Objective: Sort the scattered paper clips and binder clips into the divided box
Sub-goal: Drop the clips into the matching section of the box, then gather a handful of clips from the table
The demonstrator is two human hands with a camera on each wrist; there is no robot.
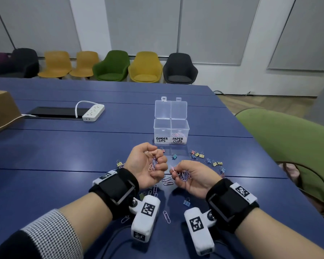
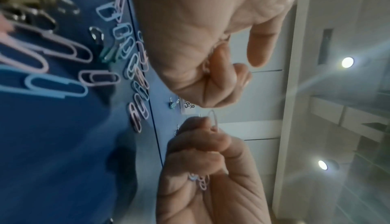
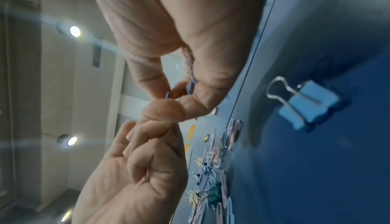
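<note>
Both hands hover palm up over the blue table (image 1: 82,156), just short of the clear divided box (image 1: 162,128). My left hand (image 1: 156,159) curls around a few pink and blue paper clips (image 1: 153,163). My right hand (image 1: 174,170) cups a purple-blue bunch of paper clips (image 1: 184,175) and pinches one pink clip (image 2: 213,119) at its fingertips. The box's lids stand open; its right cell, labelled PAPER CLIPS, holds paper clips (image 1: 178,135), and the BINDER CLIPS cell looks empty. Loose paper clips (image 1: 166,181) lie under the hands. Coloured binder clips (image 1: 196,154) are scattered in front of the box.
A blue binder clip (image 3: 310,104) lies near my right wrist, and yellow binder clips (image 1: 120,163) sit left of my left hand. A white power strip (image 1: 93,113) and a cardboard box (image 1: 2,109) are at the far left. A green chair (image 1: 288,139) stands at the table's right edge.
</note>
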